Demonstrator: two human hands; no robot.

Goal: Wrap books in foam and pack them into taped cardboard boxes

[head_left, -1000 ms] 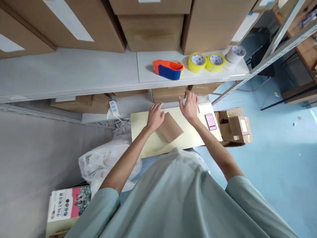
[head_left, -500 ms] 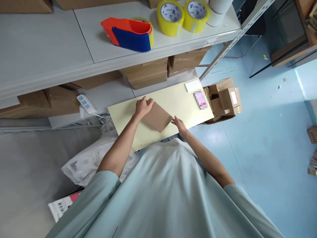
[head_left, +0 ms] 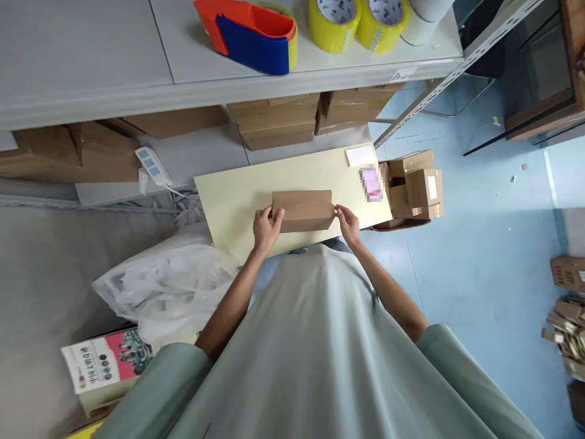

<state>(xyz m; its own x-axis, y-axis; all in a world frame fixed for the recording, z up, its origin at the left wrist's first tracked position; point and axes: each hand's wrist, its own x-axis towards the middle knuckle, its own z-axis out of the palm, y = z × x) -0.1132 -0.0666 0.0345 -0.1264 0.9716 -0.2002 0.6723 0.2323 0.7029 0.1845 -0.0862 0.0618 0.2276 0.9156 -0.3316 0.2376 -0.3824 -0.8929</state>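
Note:
A small brown cardboard box (head_left: 304,210) lies lengthwise across the pale yellow board (head_left: 233,201), close to my body. A lengthwise fold or seam shows along its upper face. My left hand (head_left: 267,228) grips its left end, with the thumb on top and the fingers curled at the edge. At the opposite end, my right hand (head_left: 348,224) pinches the right edge between thumb and fingers. The fingertips of both hands are partly hidden. Farther right on the board are a white card (head_left: 360,155) and a blurred pink item (head_left: 371,184).
Above the board runs a grey shelf (head_left: 91,55) with a red-and-blue tape dispenser (head_left: 256,42) and yellow tape rolls (head_left: 333,27). An open carton of boxes (head_left: 420,189) stands right of the board. White plastic bags (head_left: 169,280) lie at left, beside a power strip (head_left: 154,166).
The box has turned from a slant to lie straight across, showing its folded face. My right hand has closed on its right end, and my left hand has shifted to its left end.

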